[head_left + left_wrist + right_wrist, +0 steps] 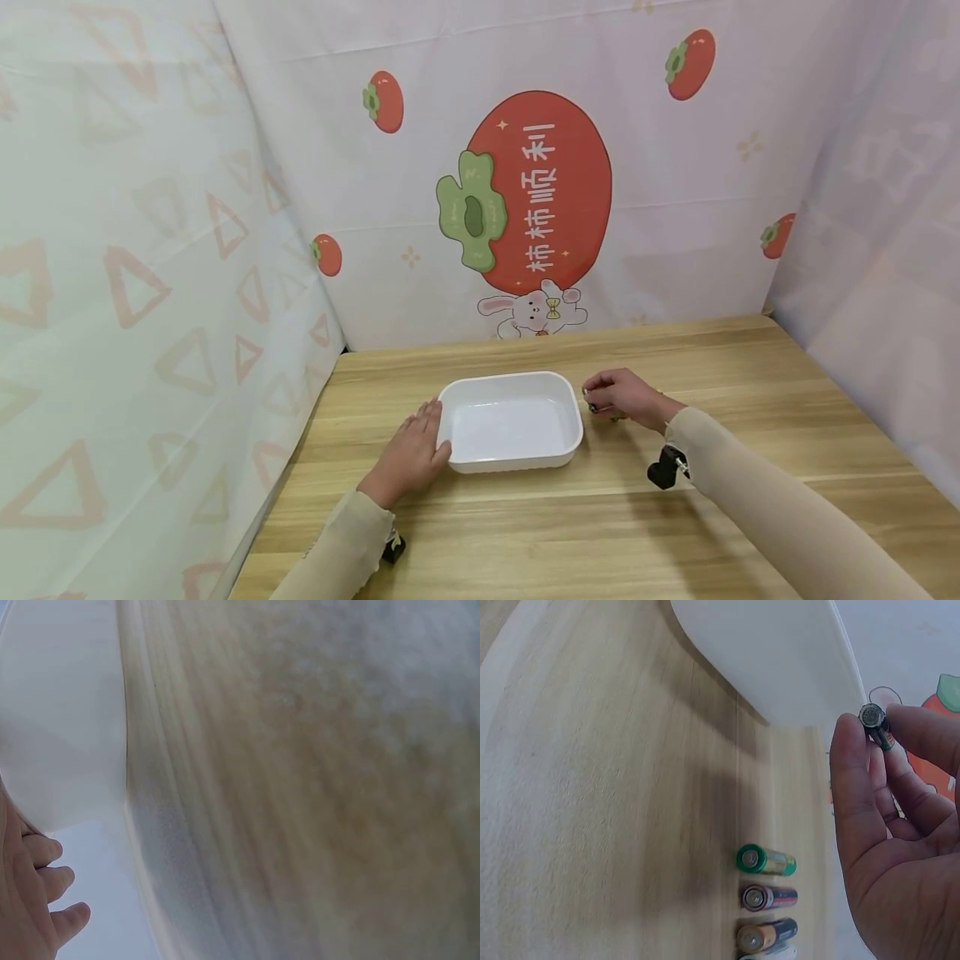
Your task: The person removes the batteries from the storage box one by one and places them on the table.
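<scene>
A white rectangular basin (513, 464) sits on the wooden table, its inside bare. My left hand (408, 457) rests against the basin's left side with straight fingers; in the left wrist view its fingertips (71, 921) show beside the white wall. To the right of the basin, my right hand (628, 398) pinches a small dark battery (873, 717) between thumb and finger, raised above the table near the basin's edge. Under that hand, several batteries lie in a row: a green one (766, 860), a red and black one (769, 897) and a black and copper one (768, 934) among them.
The wooden table (510, 542) extends around the basin. A white cloth backdrop (405, 292) with printed persimmons stands behind it, and patterned cloth (165, 333) hangs along the left. Black wrist devices (664, 468) are strapped on both sleeves.
</scene>
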### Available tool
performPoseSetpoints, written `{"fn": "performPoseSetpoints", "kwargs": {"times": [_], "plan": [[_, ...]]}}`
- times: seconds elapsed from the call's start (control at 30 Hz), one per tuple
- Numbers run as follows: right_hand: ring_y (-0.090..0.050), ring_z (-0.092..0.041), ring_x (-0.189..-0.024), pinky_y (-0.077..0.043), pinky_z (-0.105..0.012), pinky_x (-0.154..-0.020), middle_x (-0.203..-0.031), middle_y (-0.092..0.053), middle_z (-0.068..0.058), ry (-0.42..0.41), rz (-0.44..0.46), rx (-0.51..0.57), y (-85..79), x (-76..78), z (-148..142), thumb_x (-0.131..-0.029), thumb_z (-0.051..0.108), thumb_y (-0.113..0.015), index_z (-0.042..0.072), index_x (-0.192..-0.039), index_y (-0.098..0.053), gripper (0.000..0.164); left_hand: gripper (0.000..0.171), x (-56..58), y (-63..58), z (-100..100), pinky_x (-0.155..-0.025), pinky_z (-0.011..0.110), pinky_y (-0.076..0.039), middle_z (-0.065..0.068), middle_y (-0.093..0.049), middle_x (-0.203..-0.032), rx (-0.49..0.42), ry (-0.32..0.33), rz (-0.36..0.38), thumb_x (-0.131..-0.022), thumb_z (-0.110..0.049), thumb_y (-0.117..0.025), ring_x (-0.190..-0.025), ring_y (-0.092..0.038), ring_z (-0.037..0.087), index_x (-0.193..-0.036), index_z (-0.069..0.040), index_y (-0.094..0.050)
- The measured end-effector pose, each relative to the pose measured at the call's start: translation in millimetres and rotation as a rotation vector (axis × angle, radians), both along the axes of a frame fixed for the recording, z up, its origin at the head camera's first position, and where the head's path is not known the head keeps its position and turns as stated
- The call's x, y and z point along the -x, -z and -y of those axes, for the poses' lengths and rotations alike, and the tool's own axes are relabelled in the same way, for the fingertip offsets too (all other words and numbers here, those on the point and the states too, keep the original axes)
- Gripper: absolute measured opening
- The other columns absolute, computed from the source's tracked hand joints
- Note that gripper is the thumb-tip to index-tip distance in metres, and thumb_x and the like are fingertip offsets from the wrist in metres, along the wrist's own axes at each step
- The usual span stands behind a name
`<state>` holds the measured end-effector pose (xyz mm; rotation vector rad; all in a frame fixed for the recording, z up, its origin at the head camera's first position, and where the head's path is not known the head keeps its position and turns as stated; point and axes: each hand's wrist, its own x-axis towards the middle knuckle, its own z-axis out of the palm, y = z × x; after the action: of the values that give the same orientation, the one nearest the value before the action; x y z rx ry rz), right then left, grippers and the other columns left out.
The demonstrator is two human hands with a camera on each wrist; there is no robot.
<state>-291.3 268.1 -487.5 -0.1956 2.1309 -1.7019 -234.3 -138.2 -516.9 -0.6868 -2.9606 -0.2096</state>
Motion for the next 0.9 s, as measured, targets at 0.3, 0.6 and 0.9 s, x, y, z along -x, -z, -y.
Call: {"fn": "performPoseSetpoints", "kwargs": {"times": [0.3, 0.6, 0.9], "plan": [[-0.063, -0.025, -0.092, -0.052, -0.046, -0.088, -0.111, -0.058, -0.026, 0.037, -0.005, -0.014, 6.9, -2.7, -17, -0.096, 0.008, -0.059, -0.013, -0.124, -0.051, 0.036, 0.07, -0.1, 0.3, -1, -0.113, 0.049, -0.025, 0.019, -0.024, -0.157, -0.004, 0.002, 0.0, -0.101, -0.039, -0.035, -0.142, -0.025, 0.033, -0.152, 0.006, -0.019], [-0.064, -0.028, -0.097, -0.055, -0.039, -0.084, -0.114, -0.057, -0.027, 0.056, -0.004, -0.023, 6.1, -5.5, -32, -0.097, 0.007, -0.057, -0.015, -0.127, -0.047, 0.038, 0.069, -1.6, -1.8, 0, -0.113, 0.049, -0.025, 0.019, -0.023, -0.157, -0.01, 0.001, 0.012, -0.101, -0.038, -0.036, -0.142, -0.025, 0.034, -0.152, 0.007, -0.019], [-0.063, -0.024, -0.096, -0.054, -0.042, -0.086, -0.117, -0.056, -0.024, 0.08, -0.004, -0.042, 1.6, -4.3, -51, -0.098, 0.01, -0.056, -0.014, -0.133, -0.044, 0.044, 0.07, -0.5, 0.3, 0, -0.113, 0.048, -0.025, 0.018, -0.022, -0.157, -0.004, 0.001, 0.01, -0.101, -0.038, -0.035, -0.143, -0.024, 0.033, -0.152, 0.007, -0.018]]}}
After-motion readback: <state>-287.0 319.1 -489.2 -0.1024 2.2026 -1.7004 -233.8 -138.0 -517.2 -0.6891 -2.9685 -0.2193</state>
